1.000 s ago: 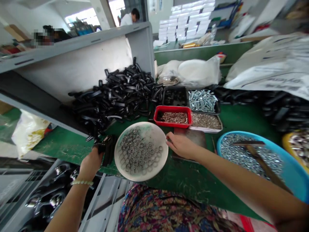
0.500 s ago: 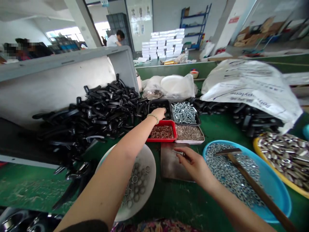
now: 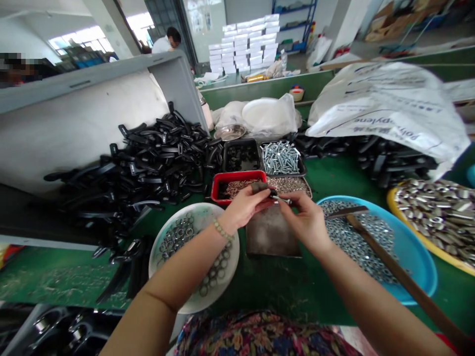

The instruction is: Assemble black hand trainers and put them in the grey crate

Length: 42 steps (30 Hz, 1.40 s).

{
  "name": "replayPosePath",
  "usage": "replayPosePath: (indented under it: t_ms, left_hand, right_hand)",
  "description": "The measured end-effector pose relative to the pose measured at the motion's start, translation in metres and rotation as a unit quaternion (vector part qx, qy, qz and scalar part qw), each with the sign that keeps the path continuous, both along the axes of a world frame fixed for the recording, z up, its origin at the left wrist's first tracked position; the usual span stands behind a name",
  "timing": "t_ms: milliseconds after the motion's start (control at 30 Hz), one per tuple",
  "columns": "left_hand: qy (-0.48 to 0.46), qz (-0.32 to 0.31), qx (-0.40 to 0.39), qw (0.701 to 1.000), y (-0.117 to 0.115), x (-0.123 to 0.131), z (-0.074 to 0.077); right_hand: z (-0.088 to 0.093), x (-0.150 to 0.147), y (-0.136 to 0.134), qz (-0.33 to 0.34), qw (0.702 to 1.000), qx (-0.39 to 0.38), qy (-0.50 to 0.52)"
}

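Note:
My left hand (image 3: 247, 205), with a bead bracelet at the wrist, pinches a small black part (image 3: 273, 193) above the dark metal plate (image 3: 272, 235). My right hand (image 3: 309, 217) grips a silver bolt (image 3: 282, 200) between thumb and fingers. The bolt's far end meets the black part; whether it is inside cannot be made out. Just beyond the hands are a red tray (image 3: 219, 199) of thin coppery pins and a shallow tray of tiny metal pieces (image 3: 291, 185). Behind them stand a black tray of small black parts (image 3: 243, 155) and a tray of silver bolts (image 3: 281, 158).
On the left, a white bowl (image 3: 158, 284) holds metal rings, and a grey crate (image 3: 111, 106) spills black handles (image 3: 159, 158). To the right, a hammer (image 3: 386, 252) lies across a blue basin (image 3: 426, 277) of nuts, beside a yellow basin (image 3: 419, 232) of metal sleeves.
My left hand has come back from the black tray toward me, now with a small black part. It meets the bolt in my right hand, which has turned slightly. The view has tilted down.

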<state>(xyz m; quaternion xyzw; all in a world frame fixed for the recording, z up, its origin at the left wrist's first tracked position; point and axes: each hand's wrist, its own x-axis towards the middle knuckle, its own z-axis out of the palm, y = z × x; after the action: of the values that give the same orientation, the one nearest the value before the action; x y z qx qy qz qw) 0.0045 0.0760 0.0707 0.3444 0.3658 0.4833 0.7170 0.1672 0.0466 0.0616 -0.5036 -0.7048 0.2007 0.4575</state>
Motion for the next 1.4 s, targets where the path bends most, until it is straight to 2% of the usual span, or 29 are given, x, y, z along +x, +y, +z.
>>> replayPosePath:
  t_ms: [100, 200, 300, 367, 433, 500, 533, 633, 667, 733, 800, 900, 967, 1033, 1100, 1133, 1200, 1233, 1267, 1333, 1400]
  left_hand:
    - [-0.065, 0.047, -0.034, 0.996, -0.034, -0.001, -0.002]
    - [-0.081, 0.064, -0.034, 0.994, -0.050, 0.000, -0.003]
    - [-0.064, 0.044, 0.006, 0.997, -0.059, 0.003, -0.004]
    - [-0.041, 0.038, 0.046, 0.997, -0.066, 0.002, -0.005]
    - [-0.026, 0.052, 0.054, 0.997, -0.074, -0.003, -0.007]
    - [-0.035, 0.041, 0.011, 0.998, -0.085, -0.008, -0.009]
    - [-0.047, 0.021, -0.022, 0.998, -0.091, -0.010, -0.010]
    - [-0.090, -0.035, -0.116, 0.989, -0.109, -0.011, -0.014]
    - [-0.105, -0.034, -0.136, 0.985, -0.114, -0.009, -0.016]
    - [-0.135, -0.018, -0.164, 0.977, -0.122, -0.005, -0.020]
    - [-0.157, -0.007, -0.180, 0.971, -0.127, -0.002, -0.025]
    - [-0.133, -0.005, -0.178, 0.975, -0.131, -0.001, -0.033]
    - [-0.042, -0.003, -0.127, 0.991, -0.133, -0.003, -0.037]
    - [0.101, 0.006, -0.032, 0.994, -0.133, -0.007, -0.038]
    - [0.232, -0.008, 0.055, 0.971, -0.130, -0.016, -0.036]
    - [0.279, -0.029, 0.084, 0.956, -0.127, -0.024, -0.033]
    - [0.361, -0.070, 0.131, 0.921, -0.119, -0.047, -0.026]
    - [0.417, -0.075, 0.157, 0.892, -0.115, -0.061, -0.022]
    - [0.485, -0.069, 0.186, 0.852, -0.111, -0.077, -0.019]
    - [0.636, -0.057, 0.237, 0.732, -0.106, -0.108, -0.018]
    - [0.720, -0.102, 0.278, 0.627, -0.107, -0.130, -0.024]
  right_hand:
    - [-0.004, -0.010, -0.008, -0.005, 0.998, 0.048, -0.041]
    - [-0.009, -0.014, -0.015, 0.004, 0.991, 0.114, -0.070]
    - [-0.010, -0.015, -0.021, 0.050, 0.977, 0.164, -0.126]
    - [-0.010, -0.014, -0.027, 0.090, 0.973, 0.162, -0.134]
    - [-0.011, -0.013, -0.033, 0.131, 0.985, 0.093, -0.064]
    - [-0.014, -0.012, -0.040, 0.170, 0.982, -0.033, 0.074]
    - [-0.016, -0.011, -0.044, 0.186, 0.966, -0.105, 0.149]
    - [-0.025, -0.010, -0.051, 0.205, 0.880, -0.295, 0.311]
    - [-0.029, -0.010, -0.053, 0.200, 0.857, -0.335, 0.337]
    - [-0.036, -0.011, -0.055, 0.177, 0.839, -0.369, 0.358]
    - [-0.043, -0.012, -0.057, 0.149, 0.853, -0.369, 0.338]
    - [-0.048, -0.011, -0.065, 0.086, 0.916, -0.308, 0.242]
    - [-0.047, -0.011, -0.074, 0.075, 0.958, -0.238, 0.140]
    - [-0.044, -0.012, -0.082, 0.113, 0.975, -0.185, 0.053]
    - [-0.041, -0.014, -0.086, 0.149, 0.972, -0.182, 0.028]
    - [-0.040, -0.014, -0.086, 0.153, 0.967, -0.198, 0.049]
    - [-0.040, -0.013, -0.084, 0.138, 0.948, -0.248, 0.141]
    - [-0.040, -0.011, -0.081, 0.126, 0.934, -0.270, 0.197]
    - [-0.040, -0.009, -0.079, 0.117, 0.918, -0.285, 0.248]
    - [-0.042, -0.003, -0.075, 0.113, 0.895, -0.298, 0.312]
    - [-0.046, 0.000, -0.075, 0.122, 0.887, -0.302, 0.328]
